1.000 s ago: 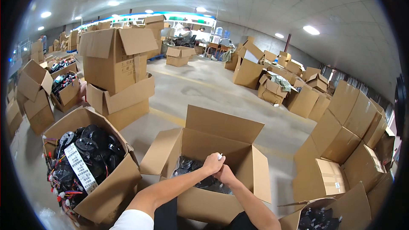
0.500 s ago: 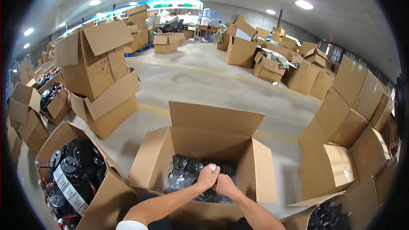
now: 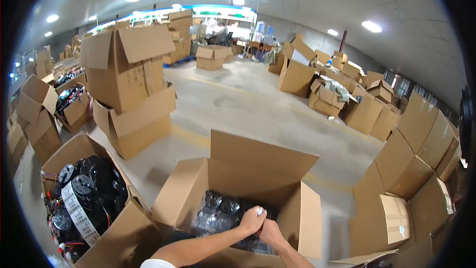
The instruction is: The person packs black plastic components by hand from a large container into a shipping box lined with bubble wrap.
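Note:
An open cardboard box (image 3: pixel 263 167) stands right in front of me, with its flaps folded out. Down inside it lie several black rounded parts (image 3: pixel 230 205) and clear bubble wrap (image 3: pixel 208 222). Over them my left hand (image 3: pixel 251 222) is closed, with a small white tip (image 3: pixel 260 212) poking out by the thumb; the rest of that object is hidden. Touching it on the right is my right hand (image 3: pixel 270 232), its fingers curled shut. Whatever those fingers grip cannot be made out.
At my left, a box (image 3: pixel 119 226) is full of black motor-like parts (image 3: pixel 94 178) with coloured wires and a white label strip (image 3: pixel 79 216). Stacked cartons (image 3: pixel 126 84) rise behind it. Tall cartons (image 3: pixel 396 164) form a wall on the right.
The view has shifted, so the surroundings appear farther right and mostly lower. My hands stay closed together over the box, with the white tip still showing.

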Motion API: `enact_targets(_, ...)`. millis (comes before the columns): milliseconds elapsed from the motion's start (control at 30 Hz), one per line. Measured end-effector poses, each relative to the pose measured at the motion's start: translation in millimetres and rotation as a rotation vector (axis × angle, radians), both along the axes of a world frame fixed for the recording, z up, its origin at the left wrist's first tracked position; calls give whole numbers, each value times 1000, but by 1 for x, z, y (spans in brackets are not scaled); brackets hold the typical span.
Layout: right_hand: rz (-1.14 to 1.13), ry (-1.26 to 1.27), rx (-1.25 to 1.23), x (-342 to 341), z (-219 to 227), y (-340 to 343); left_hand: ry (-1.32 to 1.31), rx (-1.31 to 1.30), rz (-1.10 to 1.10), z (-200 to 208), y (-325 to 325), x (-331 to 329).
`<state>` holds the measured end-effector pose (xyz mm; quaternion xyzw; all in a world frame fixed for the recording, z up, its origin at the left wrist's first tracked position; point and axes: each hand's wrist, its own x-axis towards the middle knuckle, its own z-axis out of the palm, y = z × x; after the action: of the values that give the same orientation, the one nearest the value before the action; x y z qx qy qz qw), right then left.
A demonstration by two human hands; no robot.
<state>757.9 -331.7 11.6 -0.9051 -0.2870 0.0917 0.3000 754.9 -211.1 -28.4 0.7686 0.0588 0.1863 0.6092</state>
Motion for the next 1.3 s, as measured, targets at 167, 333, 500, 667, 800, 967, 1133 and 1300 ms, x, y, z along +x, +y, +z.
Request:
enact_targets(167, 25, -66, 74, -16, 18, 4, 87, -2, -48, 31, 17, -9)
enact_targets(333, 28, -27, 203, -22, 17, 4, 47, -21, -20, 28, 13, -14)
enact_targets(500, 52, -26, 197, -25, 21, 11, 86, 29, 11, 30, 16, -20)
enact_targets(667, 55, -33, 241, -26, 28, 7, 111, -7, -28, 43, 17, -23)
enact_targets(800, 43, -29, 168, -29, 24, 6, 141, 43, -33, 40, 16, -28)
enact_targets(967, 50, -55, 178, -32, 27, 6, 126, 41, -32, 42, 15, -30)
enact_targets(1133, 72, -52, 127, -30, 23, 5, 138, 56, -26, 38, 14, -29)
enact_targets(1300, 54, -54, 134, -30, 26, 5, 163, 72, -25, 40, 13, -28)
